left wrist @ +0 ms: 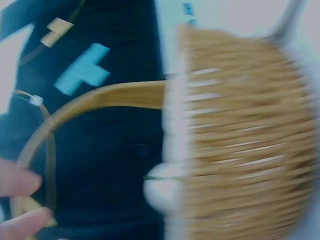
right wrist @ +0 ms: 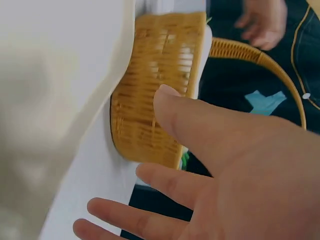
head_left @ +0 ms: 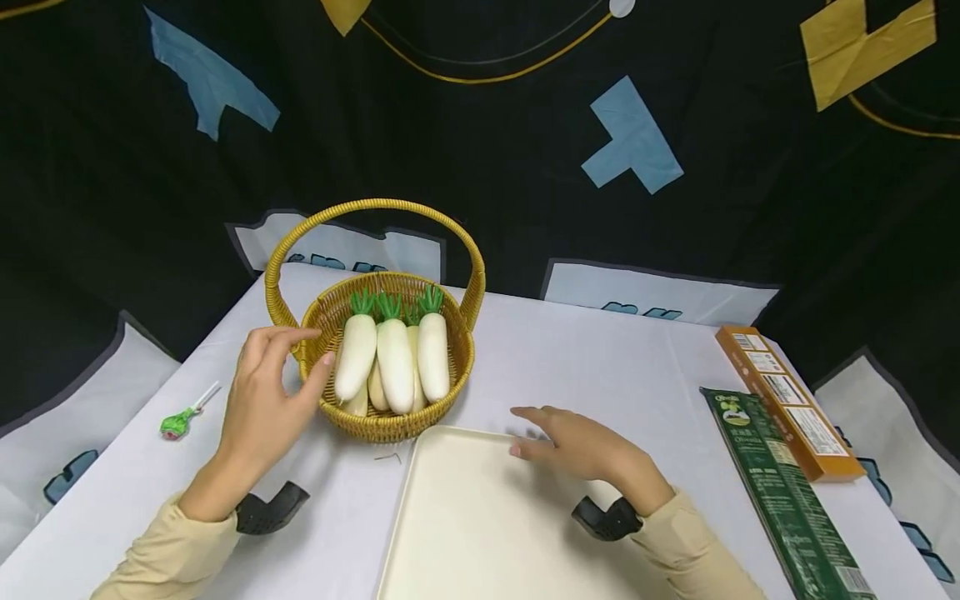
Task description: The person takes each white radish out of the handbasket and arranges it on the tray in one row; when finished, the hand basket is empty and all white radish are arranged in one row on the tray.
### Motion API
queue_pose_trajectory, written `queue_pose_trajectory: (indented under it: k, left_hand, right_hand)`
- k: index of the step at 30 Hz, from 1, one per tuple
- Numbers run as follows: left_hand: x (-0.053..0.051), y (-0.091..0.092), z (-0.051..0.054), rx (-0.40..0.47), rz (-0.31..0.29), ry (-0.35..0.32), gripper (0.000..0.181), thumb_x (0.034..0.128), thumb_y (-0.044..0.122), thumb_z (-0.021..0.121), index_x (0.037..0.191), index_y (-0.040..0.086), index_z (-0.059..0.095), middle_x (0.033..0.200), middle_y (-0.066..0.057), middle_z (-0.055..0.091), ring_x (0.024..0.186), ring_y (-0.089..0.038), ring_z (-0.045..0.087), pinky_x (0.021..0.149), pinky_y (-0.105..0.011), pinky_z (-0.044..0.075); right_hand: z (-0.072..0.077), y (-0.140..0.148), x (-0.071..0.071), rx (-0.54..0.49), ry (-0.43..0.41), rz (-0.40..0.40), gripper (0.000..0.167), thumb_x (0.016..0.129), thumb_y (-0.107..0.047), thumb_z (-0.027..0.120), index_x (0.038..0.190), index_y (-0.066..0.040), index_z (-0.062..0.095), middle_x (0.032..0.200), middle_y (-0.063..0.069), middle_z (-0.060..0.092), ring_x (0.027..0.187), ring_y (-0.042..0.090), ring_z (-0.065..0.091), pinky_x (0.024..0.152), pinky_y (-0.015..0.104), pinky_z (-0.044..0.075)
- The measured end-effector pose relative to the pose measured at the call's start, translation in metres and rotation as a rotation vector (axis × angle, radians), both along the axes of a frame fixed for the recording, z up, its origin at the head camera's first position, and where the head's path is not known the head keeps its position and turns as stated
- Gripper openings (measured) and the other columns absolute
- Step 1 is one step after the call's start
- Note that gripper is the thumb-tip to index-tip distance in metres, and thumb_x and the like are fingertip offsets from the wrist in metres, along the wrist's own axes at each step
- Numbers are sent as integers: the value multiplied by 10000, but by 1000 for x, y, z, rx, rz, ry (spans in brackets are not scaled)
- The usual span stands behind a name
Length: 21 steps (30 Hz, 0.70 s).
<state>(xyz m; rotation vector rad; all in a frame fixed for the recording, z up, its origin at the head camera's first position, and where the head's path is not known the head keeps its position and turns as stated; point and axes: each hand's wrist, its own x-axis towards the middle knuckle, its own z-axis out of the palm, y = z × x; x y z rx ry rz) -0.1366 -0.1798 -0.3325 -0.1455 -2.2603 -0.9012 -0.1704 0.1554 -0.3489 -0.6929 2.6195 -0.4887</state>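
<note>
A yellow wicker basket (head_left: 386, 427) with a tall arched handle holds several white radishes (head_left: 395, 367) with green tops. My left hand (head_left: 266, 408) is raised at the basket's left side, thumb and fingers apart, holding nothing; whether it touches the rim I cannot tell. In the left wrist view its fingertips (left wrist: 25, 200) show at the lower left, beside the basket (left wrist: 250, 135). Over the cream tray (head_left: 480, 508) hovers my right hand (head_left: 592, 450), fingers spread and empty. The right wrist view shows this hand (right wrist: 240, 170) in front of the basket (right wrist: 150, 90).
A green-wrapped lollipop (head_left: 177, 423) lies on the white table (head_left: 600, 367) at the left. Along the right side lie a long green package (head_left: 783, 492) and an orange-brown box (head_left: 787, 400). Behind the table hangs a black cloth (head_left: 480, 150) with blue and yellow patches.
</note>
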Motion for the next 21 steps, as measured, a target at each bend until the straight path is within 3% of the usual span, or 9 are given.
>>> queue_pose_trajectory:
  k: [5, 8, 11, 13, 17, 21]
  left_hand:
    - [-3, -2, -47, 109, 115, -93, 591, 784, 191, 671, 1263, -16, 395, 1300, -271, 244, 1184, -408, 320, 894, -523, 313]
    - [-5, 0, -64, 163, 94, -216, 717, 806, 257, 657, 1393, 82, 284, 1439, -264, 52, 1303, -464, 173, 954, -631, 271]
    - [-6, 1, -72, 208, 14, -363, 757, 870, 330, 574, 1463, 170, 132, 1486, -243, -92, 1333, -514, 57, 937, -728, 203]
    - [-7, 1, -76, 232, -38, -422, 748, 902, 359, 515, 1470, 161, 70, 1490, -253, -76, 1333, -519, 36, 949, -735, 162]
    - [-9, 2, -81, 275, -95, -431, 710, 930, 369, 457, 1457, 81, 79, 1481, -280, 62, 1350, -474, 80, 1017, -679, 127]
    - [-10, 2, -83, 287, -103, -414, 684, 938, 361, 444, 1446, 55, 104, 1472, -286, 102, 1354, -455, 100, 1036, -653, 128]
  right_hand:
    - [1, 2, 14, -76, -46, 70, 639, 872, -582, 430, 1387, -209, 370, 1399, 16, 423, 1276, 189, 416, 1041, 420, 352]
    - [5, -2, 21, -110, -61, 113, 642, 874, -594, 407, 1389, -214, 363, 1405, -9, 414, 1293, 170, 394, 1049, 407, 347]
    - [6, -8, 24, -154, -72, 148, 648, 876, -596, 399, 1401, -223, 335, 1401, -15, 414, 1265, 177, 425, 1025, 398, 374]
    - [3, -12, 23, -194, -61, 152, 647, 876, -590, 407, 1407, -232, 318, 1397, -6, 418, 1237, 185, 451, 1004, 397, 392]
    - [-7, -23, 13, -316, 42, 87, 607, 883, -529, 462, 1404, -255, 317, 1386, -25, 423, 1196, 171, 486, 970, 384, 424]
    - [-18, -40, -6, -578, 182, 8, 523, 899, -341, 545, 1366, -171, 382, 1325, 30, 475, 1132, 205, 538, 929, 374, 464]
